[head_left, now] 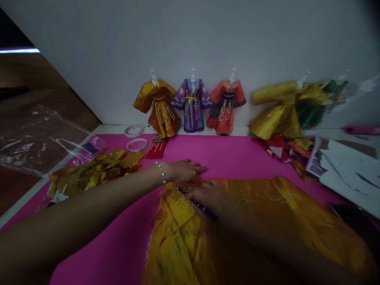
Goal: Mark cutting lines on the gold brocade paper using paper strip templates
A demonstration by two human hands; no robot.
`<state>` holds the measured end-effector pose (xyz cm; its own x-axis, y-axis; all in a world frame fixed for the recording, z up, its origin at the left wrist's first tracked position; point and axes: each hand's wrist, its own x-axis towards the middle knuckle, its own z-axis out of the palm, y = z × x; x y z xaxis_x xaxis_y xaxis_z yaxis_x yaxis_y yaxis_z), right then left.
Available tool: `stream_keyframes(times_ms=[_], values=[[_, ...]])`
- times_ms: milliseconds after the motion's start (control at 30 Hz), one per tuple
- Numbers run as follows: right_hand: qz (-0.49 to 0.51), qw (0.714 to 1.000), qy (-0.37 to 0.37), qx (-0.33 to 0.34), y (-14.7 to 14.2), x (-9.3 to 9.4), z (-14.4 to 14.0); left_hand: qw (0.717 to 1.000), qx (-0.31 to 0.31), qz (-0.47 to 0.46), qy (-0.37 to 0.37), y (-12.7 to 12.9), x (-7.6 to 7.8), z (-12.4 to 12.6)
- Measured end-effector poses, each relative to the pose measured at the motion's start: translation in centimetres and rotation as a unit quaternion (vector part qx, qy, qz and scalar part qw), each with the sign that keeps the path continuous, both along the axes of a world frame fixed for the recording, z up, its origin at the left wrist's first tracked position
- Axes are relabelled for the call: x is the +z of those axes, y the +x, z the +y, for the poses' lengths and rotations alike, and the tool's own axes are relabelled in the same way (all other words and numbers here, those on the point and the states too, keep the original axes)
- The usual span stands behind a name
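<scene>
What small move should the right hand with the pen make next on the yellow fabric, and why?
Probably draw the pen along the yellow fabric: the right hand grips it with its tip on the cloth, while the left hand presses the edge flat.

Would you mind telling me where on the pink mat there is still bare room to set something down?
The pink mat lies bare between the three small dressed figures at the wall and the yellow fabric. Another bare strip runs under the left forearm, left of the fabric. It is crowded at left with gold scraps and tape rings, and at right with paper sheets.
</scene>
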<state>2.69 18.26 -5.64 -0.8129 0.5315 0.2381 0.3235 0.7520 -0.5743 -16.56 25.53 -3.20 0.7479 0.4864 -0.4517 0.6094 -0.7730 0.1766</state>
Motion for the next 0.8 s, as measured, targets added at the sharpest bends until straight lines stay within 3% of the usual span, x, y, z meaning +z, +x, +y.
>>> stream_keyframes(times_ms=[200,400,800], values=[[-0.006,1.000,0.009,0.016,-0.2,-0.5,0.4,1.000,0.005,-0.004,-0.005,0.1,0.1,0.0],[-0.007,0.999,0.041,-0.009,-0.3,-0.7,0.0,1.000,0.009,-0.011,-0.009,0.1,0.1,-0.1],[0.018,0.998,0.063,-0.010,-0.7,-2.9,0.8,1.000,0.000,0.006,-0.010,0.2,0.3,-0.1]])
